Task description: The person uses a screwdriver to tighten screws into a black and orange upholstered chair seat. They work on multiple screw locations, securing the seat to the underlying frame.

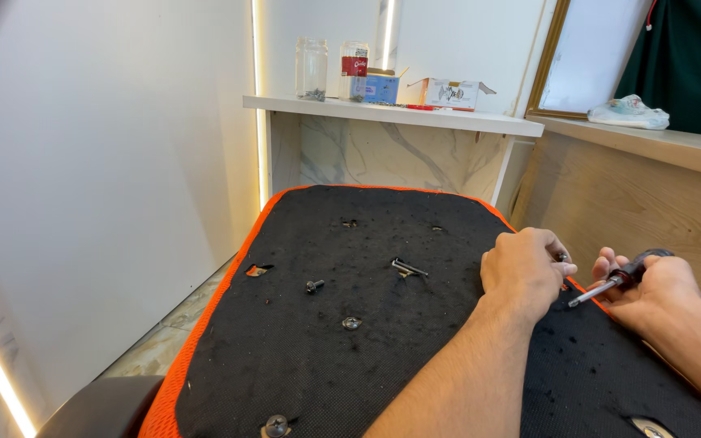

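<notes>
On the black underside of the seat (pixel 350 357), loose bolts (pixel 315 285) lie well left of both hands. The left hand (pixel 525 272) pinches something small at the seat's right edge. Just beside it, the right hand (pixel 651 288) grips a screwdriver (pixel 610 284), its shaft pointing down-left toward the left fingertips.

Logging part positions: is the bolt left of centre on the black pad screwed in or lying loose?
Loose: the bolt lies tipped on its side on the pad.
</notes>
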